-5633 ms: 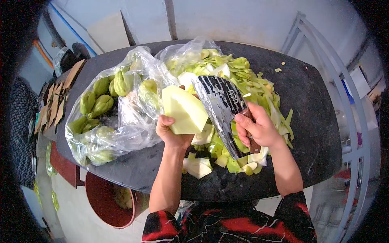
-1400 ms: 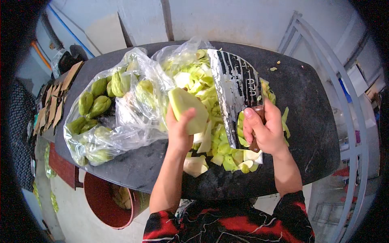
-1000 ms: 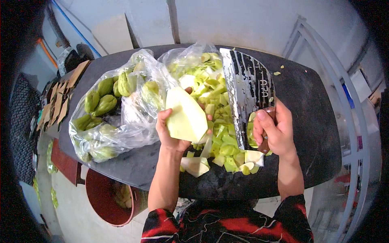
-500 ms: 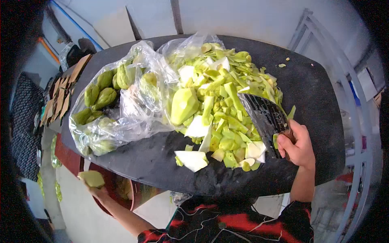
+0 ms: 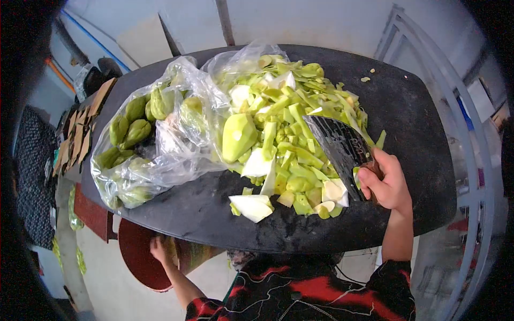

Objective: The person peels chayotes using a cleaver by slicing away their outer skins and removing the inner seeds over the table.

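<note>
My right hand (image 5: 389, 182) grips the handle of a cleaver (image 5: 336, 145) with a wide, dark, wet blade. The blade tilts up to the left over a heap of green peelings and cut pieces (image 5: 302, 152). A green scrap clings near my thumb. Below the table's front edge, my left hand (image 5: 159, 250) is at the mouth of a red bucket (image 5: 130, 251). Its fingers are mostly hidden, and whether anything is in them does not show. One large peeled chayote (image 5: 239, 138) rests at the heap's left side.
A clear plastic bag (image 5: 176, 160) with several unpeeled chayotes (image 5: 135, 134) lies on the left of the dark table (image 5: 412, 155). A pale cut piece (image 5: 251, 207) lies near the front. Metal railing (image 5: 471, 160) stands to the right, and cardboard pieces (image 5: 80, 128) are at the left.
My left hand has moved right and down to the bucket, and the peeled chayote it held is out of sight. The cleaver stays in my right hand, shifted slightly left.
</note>
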Motion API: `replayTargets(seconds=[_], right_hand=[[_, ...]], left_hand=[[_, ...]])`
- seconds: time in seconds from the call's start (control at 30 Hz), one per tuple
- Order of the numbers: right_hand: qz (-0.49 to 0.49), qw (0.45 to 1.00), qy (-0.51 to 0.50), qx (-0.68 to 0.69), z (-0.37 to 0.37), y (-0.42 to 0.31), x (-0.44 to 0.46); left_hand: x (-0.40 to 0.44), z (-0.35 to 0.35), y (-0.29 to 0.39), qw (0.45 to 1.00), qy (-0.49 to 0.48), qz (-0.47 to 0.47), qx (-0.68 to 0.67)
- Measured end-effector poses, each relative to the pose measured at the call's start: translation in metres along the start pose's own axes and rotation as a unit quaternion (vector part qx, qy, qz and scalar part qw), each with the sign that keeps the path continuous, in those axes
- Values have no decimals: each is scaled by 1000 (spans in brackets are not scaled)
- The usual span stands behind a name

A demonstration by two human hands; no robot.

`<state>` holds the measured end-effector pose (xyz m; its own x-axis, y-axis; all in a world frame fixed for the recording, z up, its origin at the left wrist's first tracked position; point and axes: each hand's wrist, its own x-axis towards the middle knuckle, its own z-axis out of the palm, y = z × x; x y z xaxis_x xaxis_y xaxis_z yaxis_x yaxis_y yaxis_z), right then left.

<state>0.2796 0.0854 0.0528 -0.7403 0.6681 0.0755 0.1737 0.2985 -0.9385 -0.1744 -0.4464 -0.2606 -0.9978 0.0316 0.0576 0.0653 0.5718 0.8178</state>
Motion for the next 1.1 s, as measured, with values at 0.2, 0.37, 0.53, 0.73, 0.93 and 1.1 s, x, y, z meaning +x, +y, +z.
replayTargets(seconds=[0.2,0.37,0.53,0.73,0.93,1.1], right_hand=[[12,999,-7,45,8,9,7],[32,998,-15,50,17,20,6],[22,997,-10,75,13,32,3],[16,998,-18,52,10,42,5],[27,996,-53,62,13,38,9],[25,996,-59,67,19,36,14]], left_hand=[[-24,13,242,932,201,263,-146],[-81,84,378,912,-110,390,-68],[-111,155,461,819,-188,535,92],[-101,205,484,827,-236,443,252],[-73,208,475,859,-337,381,60],[-64,206,476,817,-492,16,-301]])
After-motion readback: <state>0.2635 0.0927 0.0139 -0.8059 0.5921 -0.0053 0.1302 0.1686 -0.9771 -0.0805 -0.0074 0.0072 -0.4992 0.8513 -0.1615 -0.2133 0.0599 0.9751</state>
